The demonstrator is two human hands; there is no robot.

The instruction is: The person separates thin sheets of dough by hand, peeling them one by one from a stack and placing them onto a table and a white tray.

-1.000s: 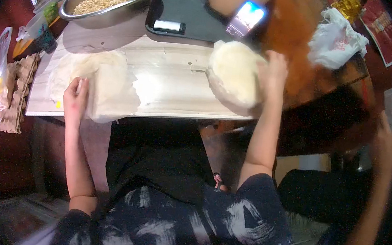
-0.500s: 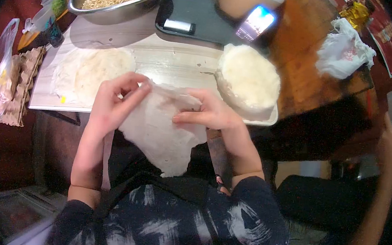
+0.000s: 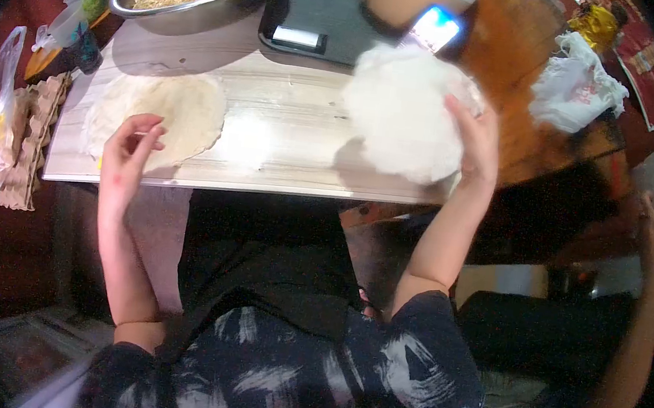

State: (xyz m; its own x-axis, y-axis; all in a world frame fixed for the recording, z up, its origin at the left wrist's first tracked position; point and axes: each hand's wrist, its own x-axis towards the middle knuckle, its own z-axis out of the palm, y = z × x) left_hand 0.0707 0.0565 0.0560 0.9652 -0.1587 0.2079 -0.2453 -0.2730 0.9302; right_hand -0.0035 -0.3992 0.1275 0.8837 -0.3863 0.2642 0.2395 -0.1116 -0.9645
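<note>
Dough sheets (image 3: 404, 116), right of frame centre, are clamped in the right hand (image 3: 479, 140); the left hand (image 3: 129, 153), loosely curled, hovers over the dough pile (image 3: 193, 108) at frame left. Both have just separated, suggesting one handling cycle is complete.

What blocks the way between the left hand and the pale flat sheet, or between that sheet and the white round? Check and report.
Nothing visible. The left hand overlaps the pale flat sheet in view; contact is unclear. Between that and the white round at the right hand, only board shows.
</note>
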